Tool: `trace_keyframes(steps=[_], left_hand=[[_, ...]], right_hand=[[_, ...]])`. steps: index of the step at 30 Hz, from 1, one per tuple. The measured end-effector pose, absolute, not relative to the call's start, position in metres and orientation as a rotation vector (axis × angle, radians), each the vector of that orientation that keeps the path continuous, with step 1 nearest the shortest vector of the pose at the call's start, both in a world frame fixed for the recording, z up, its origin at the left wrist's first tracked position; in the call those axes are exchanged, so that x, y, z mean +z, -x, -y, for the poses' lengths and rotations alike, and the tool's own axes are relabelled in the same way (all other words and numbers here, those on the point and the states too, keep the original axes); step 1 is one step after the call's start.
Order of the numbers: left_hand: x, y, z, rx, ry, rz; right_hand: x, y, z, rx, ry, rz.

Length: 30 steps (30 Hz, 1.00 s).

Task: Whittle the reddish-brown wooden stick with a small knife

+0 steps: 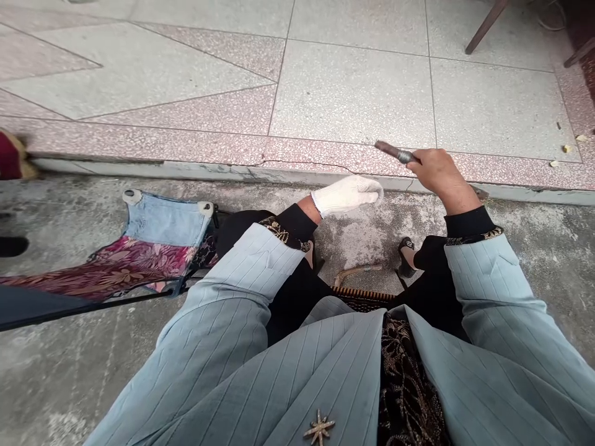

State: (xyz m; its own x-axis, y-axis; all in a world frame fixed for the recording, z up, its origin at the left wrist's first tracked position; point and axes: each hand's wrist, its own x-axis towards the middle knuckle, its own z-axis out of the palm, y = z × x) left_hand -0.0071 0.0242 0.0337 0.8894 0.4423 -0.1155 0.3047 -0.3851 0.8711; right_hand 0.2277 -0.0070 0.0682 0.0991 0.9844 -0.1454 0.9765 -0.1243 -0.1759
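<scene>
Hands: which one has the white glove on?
The left hand wears the white knit glove; the right hand is bare and grips a dark banded rod.

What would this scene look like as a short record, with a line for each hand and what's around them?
Left hand: in a white knit glove, holding nothing visible
Right hand: bare, gripping a dark rod with a metal band
Near the hands: curved wooden stick, black shoe
Clothing: pale blue pinstriped jacket
Surroundings: patterned fabric folding chair, terrazzo floor
</scene>
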Motion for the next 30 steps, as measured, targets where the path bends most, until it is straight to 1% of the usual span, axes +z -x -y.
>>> trace_keyframes(steps=[2,5,7,9,11,13,16,18,21,24,26,28,30], left_hand=[[0.034,0.009,-0.028,0.195,-2.183,-0.667],[0.034,0.011,-0.034,0.181,-2.378,-0.825],[0.032,0.01,-0.038,0.172,-2.406,-0.877],[0.029,0.01,-0.04,0.181,-2.361,-0.885],[0.025,0.009,-0.041,0.203,-2.265,-0.864],[0.02,0.007,-0.038,0.219,-2.123,-0.819],[0.019,0.006,-0.028,0.177,-1.891,-0.659],[0.022,0.005,-0.021,0.151,-1.811,-0.542],[0.031,0.005,-0.016,0.106,-1.875,-0.476],[0.038,0.009,-0.018,0.083,-1.923,-0.511],[0.04,0.013,-0.023,0.095,-1.837,-0.514],[0.039,0.018,-0.028,0.134,-1.704,-0.491],[0.037,0.023,-0.034,0.196,-1.59,-0.485]], right_hand=[[0.068,-0.226,0.008,0.47,2.388,2.254],[0.069,-0.22,0.013,0.87,2.322,2.582],[0.073,-0.217,0.018,1.198,2.074,2.705],[0.08,-0.216,0.024,1.518,1.718,2.689],[0.089,-0.22,0.028,1.704,1.417,2.543],[0.097,-0.227,0.03,1.674,1.34,2.303],[0.099,-0.236,0.029,1.332,1.494,1.879],[0.093,-0.238,0.025,1.105,1.619,1.709],[0.082,-0.239,0.016,0.851,1.881,1.692],[0.074,-0.239,0.009,0.525,2.171,1.814],[0.072,-0.239,0.007,0.378,2.303,1.949],[0.072,-0.239,0.007,0.455,2.396,2.148],[0.075,-0.238,0.011,0.785,2.394,2.377]])
